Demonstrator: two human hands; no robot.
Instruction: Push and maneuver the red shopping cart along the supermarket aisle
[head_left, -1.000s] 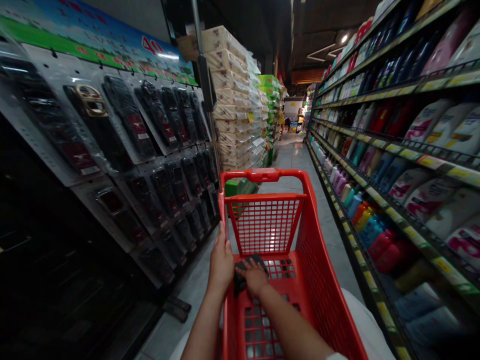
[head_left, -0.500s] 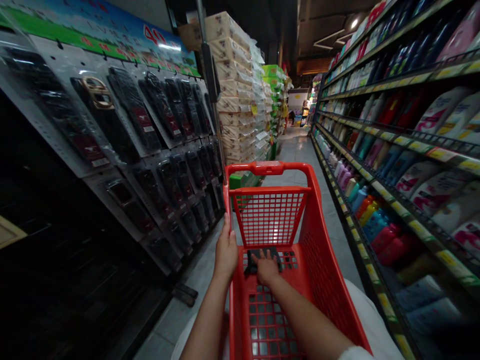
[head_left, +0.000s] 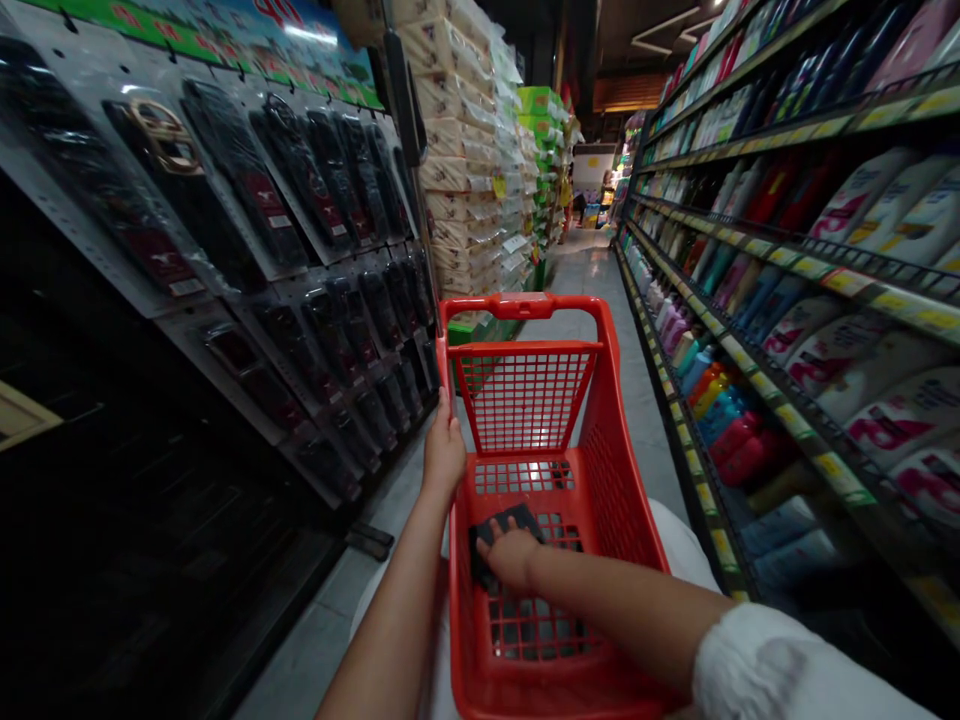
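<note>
A red plastic shopping cart [head_left: 607, 340] with gridded walls and floor fills the lower middle of the head view. My left hand [head_left: 444, 450] is closed on its left side wall, below the top rim. Down inside, my right hand [head_left: 514, 555] presses a dark cloth [head_left: 521, 518] against the gridded floor. Its fingers lie bent over the cloth, and the palm hides part of it. The cart's far gate [head_left: 525, 390] stands upright beyond both hands.
Packaged belts [head_left: 277, 215] hang on a rack close at the left. Stacked wrapped packs [head_left: 457, 150] rise behind it. Shelves of bottles [head_left: 810, 360] run along the right side. The grey tiled aisle floor [head_left: 589, 275] stretches ahead between them.
My right hand has drawn the dark cloth nearer along the cart floor, away from the far gate. My left hand stays on the side wall. The view has shifted slightly.
</note>
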